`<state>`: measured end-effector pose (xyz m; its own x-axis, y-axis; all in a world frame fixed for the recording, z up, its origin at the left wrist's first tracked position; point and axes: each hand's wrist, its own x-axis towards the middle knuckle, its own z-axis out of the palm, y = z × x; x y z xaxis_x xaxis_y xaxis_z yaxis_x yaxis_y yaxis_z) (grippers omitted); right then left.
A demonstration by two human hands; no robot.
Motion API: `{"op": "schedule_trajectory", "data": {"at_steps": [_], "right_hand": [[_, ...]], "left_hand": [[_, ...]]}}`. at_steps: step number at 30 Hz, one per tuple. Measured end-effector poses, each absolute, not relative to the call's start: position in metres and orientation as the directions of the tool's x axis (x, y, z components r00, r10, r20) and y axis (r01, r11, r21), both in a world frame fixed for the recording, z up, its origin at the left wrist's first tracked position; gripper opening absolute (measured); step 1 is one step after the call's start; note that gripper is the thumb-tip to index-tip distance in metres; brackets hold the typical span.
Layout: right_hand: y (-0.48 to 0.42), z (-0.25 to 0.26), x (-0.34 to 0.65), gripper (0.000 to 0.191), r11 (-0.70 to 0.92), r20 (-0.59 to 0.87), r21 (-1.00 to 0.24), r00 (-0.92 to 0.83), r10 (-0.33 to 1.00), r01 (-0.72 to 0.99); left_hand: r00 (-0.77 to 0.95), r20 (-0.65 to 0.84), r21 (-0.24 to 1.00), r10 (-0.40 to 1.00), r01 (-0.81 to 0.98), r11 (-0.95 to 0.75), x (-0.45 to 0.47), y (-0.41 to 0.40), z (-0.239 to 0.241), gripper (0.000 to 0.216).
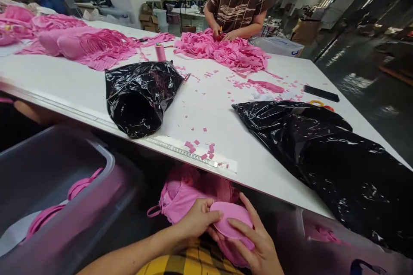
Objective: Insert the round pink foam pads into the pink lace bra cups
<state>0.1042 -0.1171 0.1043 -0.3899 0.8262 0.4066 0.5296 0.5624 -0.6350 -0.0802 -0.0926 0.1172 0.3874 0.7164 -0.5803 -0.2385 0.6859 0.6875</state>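
Low in the view, over my lap, I hold a smooth pink bra pad (232, 215) between both hands. My left hand (197, 220) pinches its left edge, thumb on top. Around the right and lower side curls my right hand (260, 240), its fingers lying across the pad. Beneath and behind the pad, a pink strappy garment (179, 200) rests on my lap, partly under the table edge; one thin strap loops out at its left. My hands hide part of the garment.
Two black plastic bags (145, 90) lie on the white table (206, 103), with pink scraps, a thread spool (160, 52) and a ruler (183, 153). Plastic bins (109, 159) flank me. Across the table, a person (240, 4) handles a pink fabric pile (245, 53).
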Motion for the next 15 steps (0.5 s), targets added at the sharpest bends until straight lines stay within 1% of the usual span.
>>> {"op": "schedule_trajectory", "data": {"at_steps": [2, 5, 7, 8, 12, 15], "right_hand": [[-0.123, 0.097, 0.104, 0.035, 0.518, 0.36, -0.672, -0.378, 0.853, 0.529], [-0.13, 0.091, 0.105, 0.044, 0.437, 0.239, -0.765, -0.422, 0.875, 0.473], [-0.13, 0.092, 0.105, 0.044, 0.392, 0.174, -0.806, -0.455, 0.873, 0.444], [-0.129, 0.093, 0.104, 0.041, 0.375, 0.156, -0.82, -0.46, 0.874, 0.432], [-0.121, 0.099, 0.096, 0.023, 0.364, 0.192, -0.854, -0.424, 0.885, 0.372], [-0.116, 0.1, 0.088, 0.016, 0.372, 0.238, -0.838, -0.345, 0.908, 0.4]], "left_hand": [[0.424, -0.605, 0.632, 0.674, -0.259, 0.73, -0.085, -0.1, 0.115, 0.037], [0.515, -0.621, 0.543, 0.591, -0.261, 0.798, -0.092, -0.106, 0.115, 0.04], [0.558, -0.62, 0.501, 0.552, -0.26, 0.826, -0.095, -0.106, 0.115, 0.039], [0.564, -0.619, 0.494, 0.547, -0.262, 0.829, -0.095, -0.106, 0.115, 0.037], [0.547, -0.596, 0.545, 0.588, -0.262, 0.797, -0.095, -0.104, 0.113, 0.034], [0.491, -0.593, 0.61, 0.638, -0.244, 0.754, -0.094, -0.103, 0.112, 0.035]]}}
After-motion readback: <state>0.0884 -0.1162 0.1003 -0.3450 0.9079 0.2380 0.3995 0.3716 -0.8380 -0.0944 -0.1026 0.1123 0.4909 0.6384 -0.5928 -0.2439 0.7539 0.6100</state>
